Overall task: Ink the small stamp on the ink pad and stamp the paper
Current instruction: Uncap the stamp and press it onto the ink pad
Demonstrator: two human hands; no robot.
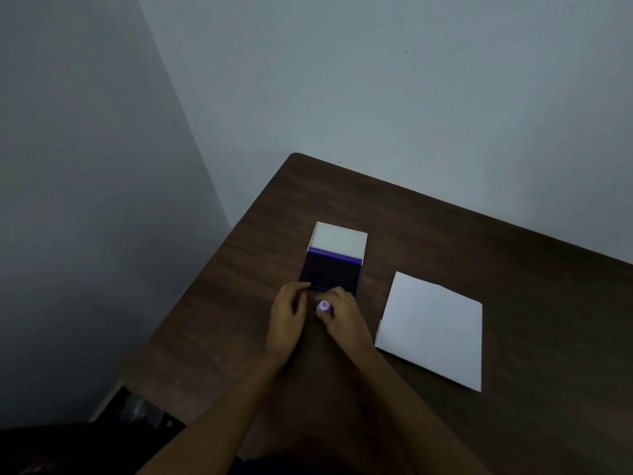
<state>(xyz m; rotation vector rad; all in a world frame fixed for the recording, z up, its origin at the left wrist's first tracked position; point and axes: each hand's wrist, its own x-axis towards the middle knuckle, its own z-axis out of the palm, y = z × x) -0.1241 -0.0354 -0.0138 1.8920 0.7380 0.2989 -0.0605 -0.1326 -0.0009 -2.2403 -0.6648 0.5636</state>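
Observation:
An open ink pad (329,272) lies on the dark wooden table (445,241), its purple pad facing up and its white lid (339,240) tipped back behind it. My left hand (287,315) touches the pad's near left corner with its fingertips. My right hand (342,311) pinches a small pale purple stamp (323,306) just in front of the pad's near edge. A white sheet of paper (433,329) lies flat to the right of both hands.
The table's left edge runs diagonally close to my left arm, and beyond it the floor drops away with a dark object (137,409) low down. Grey walls (376,80) close off the table's far side.

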